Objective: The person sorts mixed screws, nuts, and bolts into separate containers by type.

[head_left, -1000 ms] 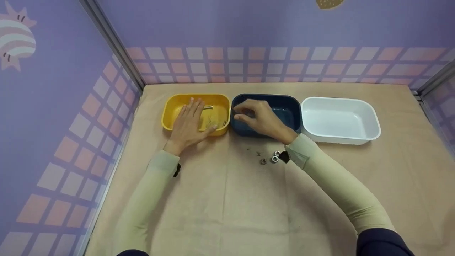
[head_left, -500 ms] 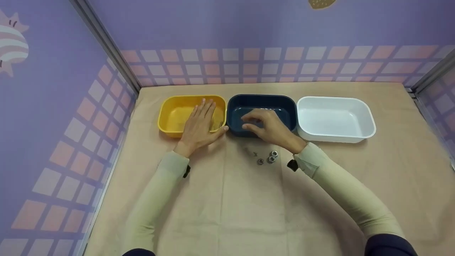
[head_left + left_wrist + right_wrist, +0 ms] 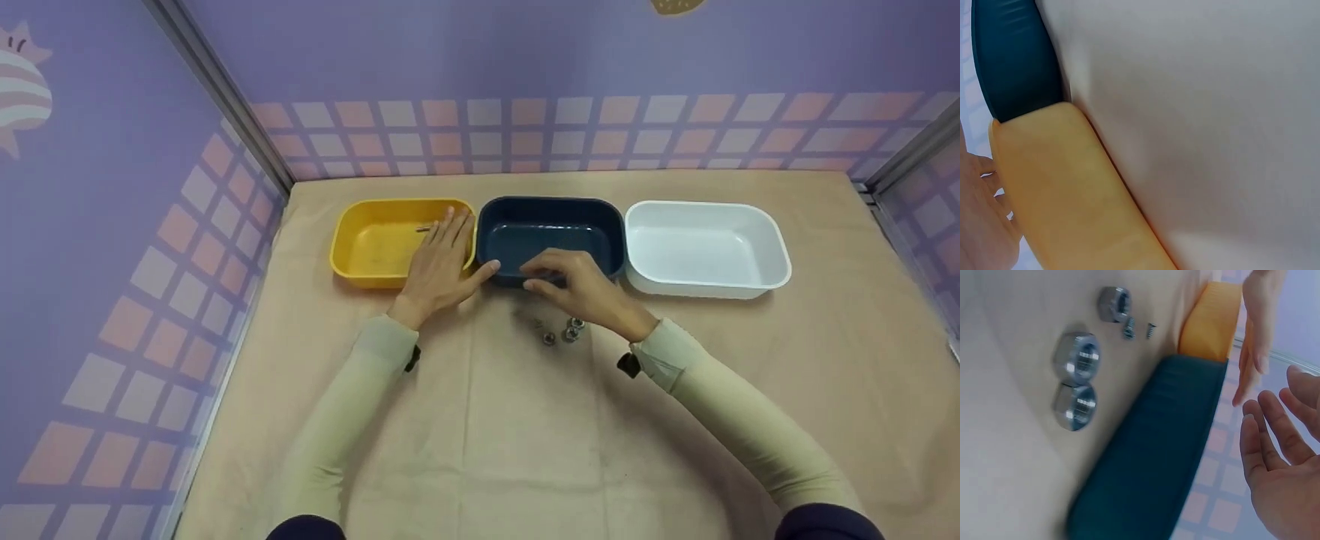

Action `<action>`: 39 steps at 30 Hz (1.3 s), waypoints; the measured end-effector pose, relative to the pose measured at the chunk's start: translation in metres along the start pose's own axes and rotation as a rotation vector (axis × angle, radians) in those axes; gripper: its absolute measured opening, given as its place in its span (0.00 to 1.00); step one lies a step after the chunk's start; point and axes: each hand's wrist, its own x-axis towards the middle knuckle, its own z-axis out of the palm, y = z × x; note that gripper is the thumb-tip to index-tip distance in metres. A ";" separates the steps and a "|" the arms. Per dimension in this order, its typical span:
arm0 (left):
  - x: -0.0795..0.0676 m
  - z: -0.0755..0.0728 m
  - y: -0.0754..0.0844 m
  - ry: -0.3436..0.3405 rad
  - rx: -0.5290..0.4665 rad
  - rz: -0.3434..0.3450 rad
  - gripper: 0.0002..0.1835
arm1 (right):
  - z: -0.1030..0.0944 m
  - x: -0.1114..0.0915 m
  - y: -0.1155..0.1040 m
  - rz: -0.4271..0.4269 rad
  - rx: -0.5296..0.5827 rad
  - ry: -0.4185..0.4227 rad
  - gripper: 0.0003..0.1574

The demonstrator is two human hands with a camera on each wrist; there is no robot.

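Note:
My left hand (image 3: pixel 442 262) hovers over the right end of the yellow box (image 3: pixel 375 280), fingers straight and thumb spread across to the dark blue box (image 3: pixel 551 238). A metal screw (image 3: pixel 423 229) shows in the yellow box beside those fingers. Above the dark blue box's near rim is my right hand (image 3: pixel 581 289), its fingers loosely bent; in the right wrist view nothing lies between them. Below it on the cloth lie three hex nuts, one (image 3: pixel 1114 304) apart from two touching ones (image 3: pixel 1078 360), and two tiny screws (image 3: pixel 1129 328).
A white box (image 3: pixel 709 251) stands to the right of the dark blue one, completing a row. Beige cloth (image 3: pixel 532 420) covers the table. Patterned purple panels (image 3: pixel 480 60) close off the back and sides.
My left hand has moved right across the yellow box. The right hand has drawn back from the dark blue box's left side toward its near rim and the nuts.

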 end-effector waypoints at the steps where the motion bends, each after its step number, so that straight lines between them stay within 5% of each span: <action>1: 0.001 0.001 0.001 -0.005 -0.005 -0.002 0.54 | 0.001 -0.002 0.001 -0.001 0.002 -0.004 0.13; 16: 0.009 0.010 0.012 -0.019 -0.055 -0.041 0.53 | 0.017 -0.025 0.018 0.066 -0.016 -0.072 0.11; 31: 0.011 0.016 0.013 -0.034 -0.006 -0.050 0.56 | 0.027 -0.032 0.021 0.104 -0.151 -0.244 0.10; 39: 0.011 0.016 0.014 -0.058 0.027 -0.064 0.56 | 0.033 -0.033 0.023 0.126 -0.168 -0.259 0.12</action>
